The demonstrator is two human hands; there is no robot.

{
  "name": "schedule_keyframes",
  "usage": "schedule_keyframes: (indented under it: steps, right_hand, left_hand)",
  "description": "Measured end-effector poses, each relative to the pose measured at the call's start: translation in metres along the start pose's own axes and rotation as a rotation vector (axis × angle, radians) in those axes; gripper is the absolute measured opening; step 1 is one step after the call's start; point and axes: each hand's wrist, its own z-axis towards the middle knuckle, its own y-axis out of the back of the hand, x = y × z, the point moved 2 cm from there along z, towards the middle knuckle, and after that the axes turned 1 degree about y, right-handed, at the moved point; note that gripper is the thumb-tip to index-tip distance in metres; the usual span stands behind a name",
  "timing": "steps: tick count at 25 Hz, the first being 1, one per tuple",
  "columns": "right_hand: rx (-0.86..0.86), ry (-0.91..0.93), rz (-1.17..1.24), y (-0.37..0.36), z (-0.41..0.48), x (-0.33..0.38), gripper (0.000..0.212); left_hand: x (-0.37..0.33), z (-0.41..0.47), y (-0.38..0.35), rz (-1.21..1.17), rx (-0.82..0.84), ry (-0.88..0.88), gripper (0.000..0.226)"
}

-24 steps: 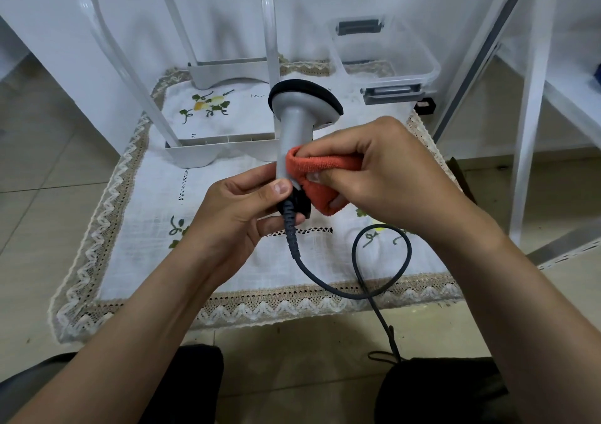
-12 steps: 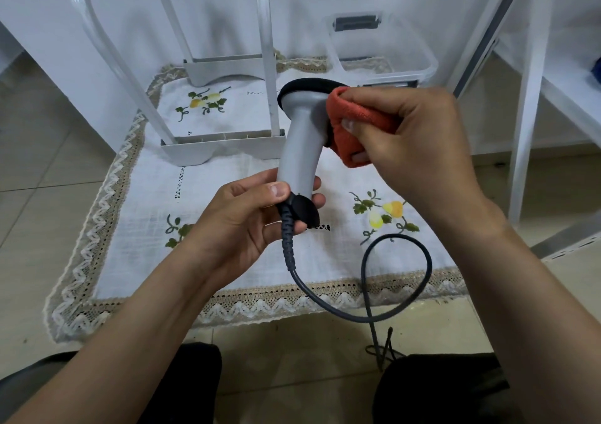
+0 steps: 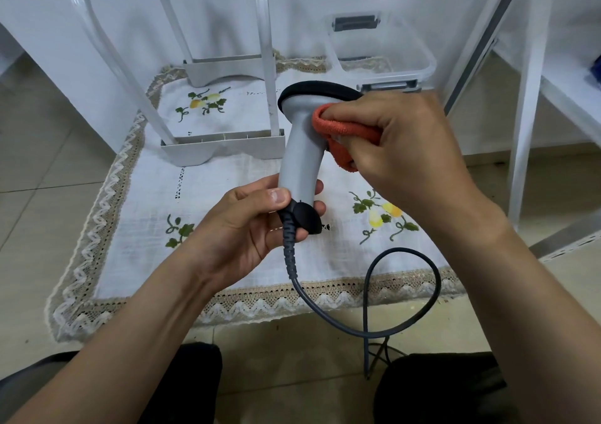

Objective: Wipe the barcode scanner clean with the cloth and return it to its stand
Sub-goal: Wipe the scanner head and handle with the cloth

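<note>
**Head view**

- Clear plastic storage box with grey latches (image 3: 380, 49): stands at the far right corner of the white embroidered tablecloth with a lace border (image 3: 227, 170). The lace edge shows through its walls; no contents can be made out.
- Grey barcode scanner with a black-rimmed head (image 3: 300, 150): held upright above the middle of the tablecloth, head away from the camera, not in any stand.
- Left hand (image 3: 247, 228): fingers and thumb are curled round the bottom of the scanner handle, at the black end cap.
- Right hand (image 3: 396, 144): pinches the folded orange cloth (image 3: 344, 127) and presses it against the upper handle, just below the head.
- Dark grey cable (image 3: 403, 293): leaves the handle base, loops over the front lace edge and runs onto the beige tiled floor (image 3: 39, 196).
- White plastic frame (image 3: 224, 147): its foot rests on the tablecloth just behind the scanner, with uprights rising to the left and behind.
- White shelf upright (image 3: 527, 98): bounds the right side, near the right wrist.
- Open room: uncovered tablecloth lies left of the left hand, between the frame foot and the front border.
</note>
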Motion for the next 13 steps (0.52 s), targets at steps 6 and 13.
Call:
schedule_keyframes:
  steps: [6, 13]
  right_hand:
    - [0.117, -0.006, 0.088, -0.005, -0.002, 0.004, 0.024]
    - [-0.052, -0.083, 0.095, 0.002, 0.001, -0.007, 0.025]
  left_hand:
    - [0.000, 0.001, 0.003, -0.003, -0.040, -0.011, 0.065]
    - [-0.001, 0.001, 0.001, -0.002, -0.052, -0.016, 0.084]
